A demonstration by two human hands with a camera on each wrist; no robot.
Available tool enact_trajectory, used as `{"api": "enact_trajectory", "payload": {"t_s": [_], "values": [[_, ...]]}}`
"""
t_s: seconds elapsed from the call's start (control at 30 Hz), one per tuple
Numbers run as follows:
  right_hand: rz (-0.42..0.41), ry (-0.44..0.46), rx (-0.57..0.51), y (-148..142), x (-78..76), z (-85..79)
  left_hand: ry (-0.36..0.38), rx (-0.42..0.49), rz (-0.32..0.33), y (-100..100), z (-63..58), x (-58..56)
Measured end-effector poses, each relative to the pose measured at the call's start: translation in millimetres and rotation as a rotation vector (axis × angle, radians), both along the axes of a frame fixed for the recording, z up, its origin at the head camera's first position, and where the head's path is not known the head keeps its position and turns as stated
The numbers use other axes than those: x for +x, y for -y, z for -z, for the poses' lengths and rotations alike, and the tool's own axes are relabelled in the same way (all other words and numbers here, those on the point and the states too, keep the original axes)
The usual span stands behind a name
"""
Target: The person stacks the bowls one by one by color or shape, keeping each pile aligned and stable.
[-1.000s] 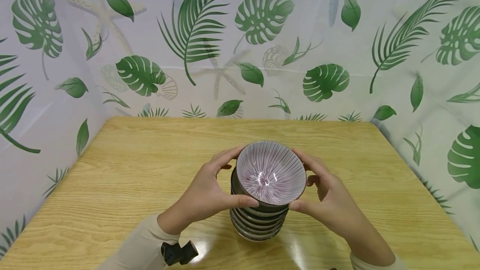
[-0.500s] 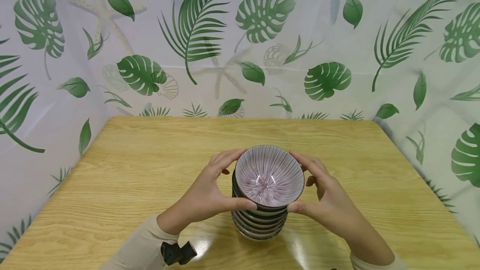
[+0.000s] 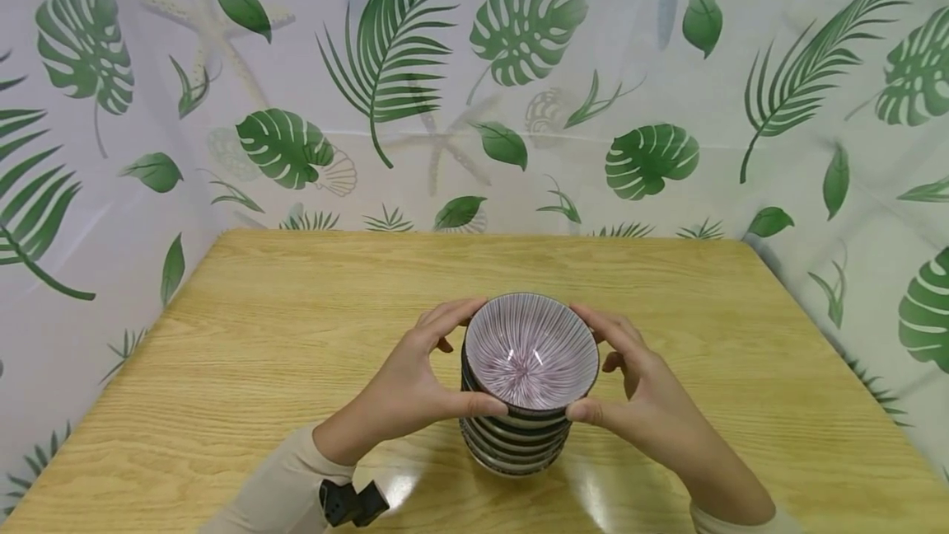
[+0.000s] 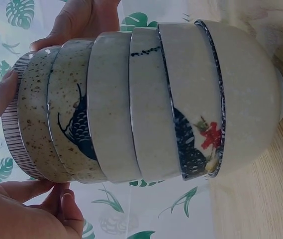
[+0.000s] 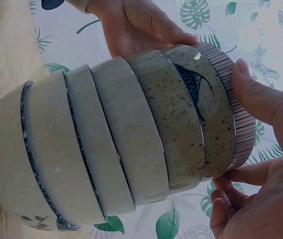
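A bowl with fine purple-grey stripes sits nested at the top of a tall stack of bowls. My left hand holds the striped bowl by its left side, thumb at the near rim and fingers behind. On the right side my right hand grips the same rim in a mirrored way. In the left wrist view the stacked bowls show speckled and cream outsides, with blue fish and red flower patterns. The right wrist view shows only the outer band of the striped bowl above the others.
The stack stands near the front of a yellow wood-grain table. A white cloth with green leaf prints hangs behind the table and along both sides. A black wrist device is worn on the left sleeve.
The striped bowl has come down slightly and levelled out from a tilt, settling into the stack. Both hands have stayed on its rim. The view has shifted slightly.
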State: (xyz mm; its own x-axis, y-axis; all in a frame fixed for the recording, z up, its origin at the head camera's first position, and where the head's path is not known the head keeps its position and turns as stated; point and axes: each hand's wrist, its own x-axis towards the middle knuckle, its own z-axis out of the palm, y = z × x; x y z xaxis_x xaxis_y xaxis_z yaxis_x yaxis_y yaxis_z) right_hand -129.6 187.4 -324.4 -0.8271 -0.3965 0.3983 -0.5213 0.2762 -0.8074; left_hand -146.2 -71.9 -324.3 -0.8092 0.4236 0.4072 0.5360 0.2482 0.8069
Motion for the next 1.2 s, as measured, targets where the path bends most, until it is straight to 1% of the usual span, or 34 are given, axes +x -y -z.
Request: {"api": "enact_trajectory", "payload": {"t_s": [0.2, 0.3, 0.5, 0.73, 0.87, 1.03, 1.2], "values": [[0.009, -0.013, -0.003, 2.3, -0.2, 0.2, 0.009, -0.001, -0.009, 0.9, 2.4, -0.9], [0.017, -0.021, -0.003, 3.3, -0.3, -0.1, 0.006, 0.01, 0.003, 1.1, 3.2, -2.2], [0.04, -0.01, 0.009, 3.4, -1.0, 1.0, 0.002, 0.011, 0.017, 1.8, 4.6, -3.9], [0.031, -0.003, -0.024, 5.8, -1.1, 3.1, 0.017, 0.008, -0.001, 3.5, 5.8, -1.5], [0.033, -0.003, -0.027, 5.9, -0.2, 3.5, 0.021, 0.017, 0.002, 3.4, 7.1, -0.7], [-0.003, -0.004, -0.032, 4.7, -0.1, 4.8, 0.021, 0.02, 0.015, 4.0, 7.2, 0.0], [-0.05, -0.019, -0.059, 3.1, 0.8, 6.1, 0.062, 0.038, 0.062, 7.9, 6.7, 2.1]]}}
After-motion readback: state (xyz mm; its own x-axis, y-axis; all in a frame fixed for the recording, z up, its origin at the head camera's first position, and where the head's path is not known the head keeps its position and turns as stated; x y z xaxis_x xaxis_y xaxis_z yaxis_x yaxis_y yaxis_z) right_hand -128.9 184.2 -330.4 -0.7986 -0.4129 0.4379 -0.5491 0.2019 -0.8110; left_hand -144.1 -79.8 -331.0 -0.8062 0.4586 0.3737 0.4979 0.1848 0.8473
